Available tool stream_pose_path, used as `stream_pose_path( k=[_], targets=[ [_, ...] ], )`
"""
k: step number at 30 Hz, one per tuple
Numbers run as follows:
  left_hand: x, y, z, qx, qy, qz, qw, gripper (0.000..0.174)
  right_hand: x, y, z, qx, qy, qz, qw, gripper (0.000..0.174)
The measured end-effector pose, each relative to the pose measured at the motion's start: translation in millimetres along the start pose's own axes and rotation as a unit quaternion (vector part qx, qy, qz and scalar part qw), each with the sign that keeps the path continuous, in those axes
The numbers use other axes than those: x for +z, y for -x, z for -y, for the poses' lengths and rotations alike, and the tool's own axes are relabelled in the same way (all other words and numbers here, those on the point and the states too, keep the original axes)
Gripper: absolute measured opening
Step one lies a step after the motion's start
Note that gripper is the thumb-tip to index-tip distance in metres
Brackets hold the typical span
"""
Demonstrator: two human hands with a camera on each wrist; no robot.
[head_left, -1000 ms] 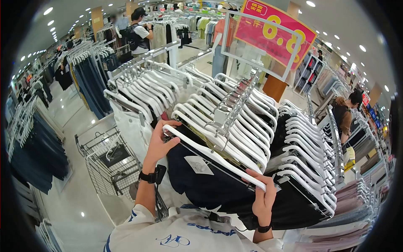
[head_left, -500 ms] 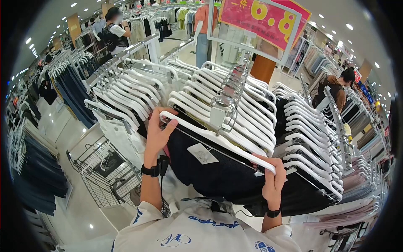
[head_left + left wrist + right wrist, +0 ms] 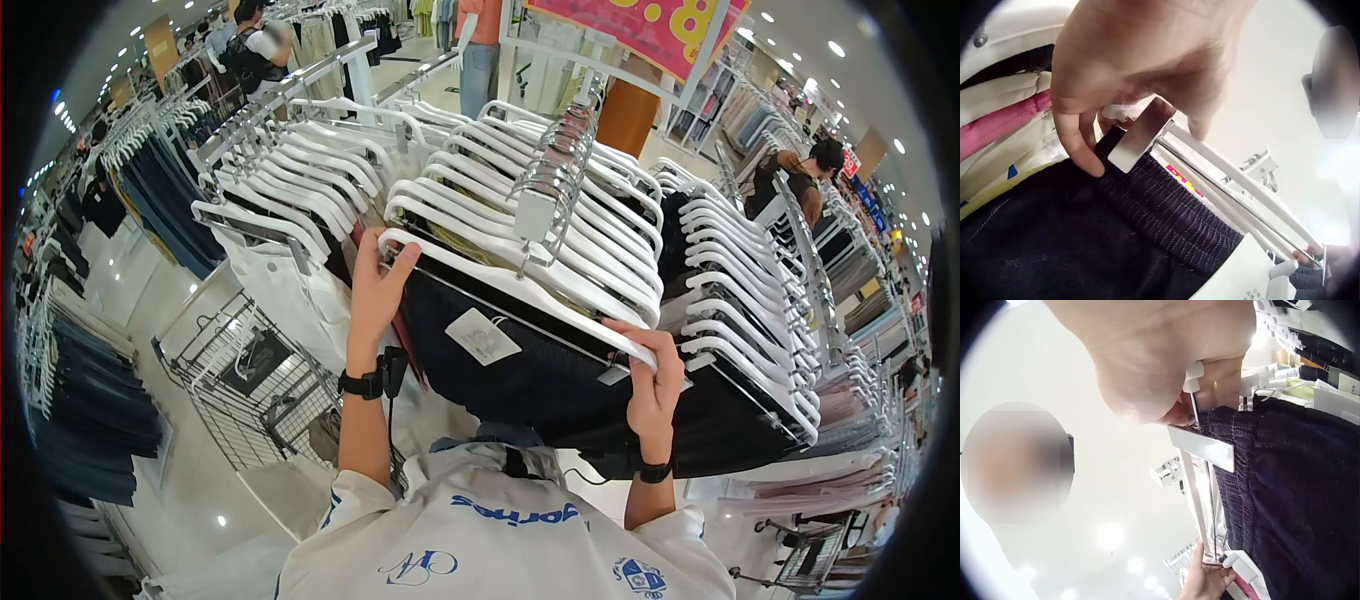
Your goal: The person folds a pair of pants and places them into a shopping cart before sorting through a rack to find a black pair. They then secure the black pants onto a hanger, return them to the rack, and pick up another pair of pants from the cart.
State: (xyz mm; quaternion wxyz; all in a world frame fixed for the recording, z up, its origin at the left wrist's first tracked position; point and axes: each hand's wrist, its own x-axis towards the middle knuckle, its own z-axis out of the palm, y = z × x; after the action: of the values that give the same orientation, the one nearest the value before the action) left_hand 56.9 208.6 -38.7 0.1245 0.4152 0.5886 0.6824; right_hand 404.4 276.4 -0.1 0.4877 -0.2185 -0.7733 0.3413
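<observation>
Both hands hold the front white clip hanger (image 3: 520, 288) by its two ends, at the near end of a packed row. My left hand (image 3: 380, 285) grips the left end, thumb on top; my right hand (image 3: 655, 385) grips the right end. A dark navy garment (image 3: 470, 385) hangs from it, with a white tag (image 3: 483, 336) at its waist. In the left wrist view, a metal clip (image 3: 1141, 134) bites the gathered elastic waistband (image 3: 1166, 200) beside my fingers. Another clip (image 3: 1204, 449) shows below my right hand in the right wrist view.
Behind the hanger, a chrome rack arm (image 3: 560, 175) carries more white hangers. Hanger rows flank it, with white garments (image 3: 285, 285) left and black garments (image 3: 730, 425) right. A wire shopping cart (image 3: 235, 390) stands at left. A price sign (image 3: 650, 35) tops the rack; another person (image 3: 800, 180) stands farther right.
The head view has tipped downward, so the sign slides up partly out of frame. Both hands keep their hold on the same hanger, which now appears higher and slightly to the right.
</observation>
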Motion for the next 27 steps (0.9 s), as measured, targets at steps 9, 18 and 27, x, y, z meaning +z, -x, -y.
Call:
stream_pose_path(
  k=[9, 18, 27],
  targets=[
    [-26.1, 78.0, 43.4, -0.11, 0.145, -0.008, 0.983, 0.034, -3.7, 7.3, 5.6, -0.027, 0.063, 0.017, 0.997, 0.03],
    [-139.0, 256.2, 160.6, -0.345, -0.385, 0.224, 0.826, 0.042, -3.0, 26.6, -1.8, -0.041, 0.02, -0.051, 0.998, 0.029],
    [-141.3, 394.9, 205.6, -0.621, -0.272, 0.217, 0.703, 0.092, -30.5, 62.1, -12.8, -0.059, -0.013, -0.143, 0.988, 0.025]
  ],
)
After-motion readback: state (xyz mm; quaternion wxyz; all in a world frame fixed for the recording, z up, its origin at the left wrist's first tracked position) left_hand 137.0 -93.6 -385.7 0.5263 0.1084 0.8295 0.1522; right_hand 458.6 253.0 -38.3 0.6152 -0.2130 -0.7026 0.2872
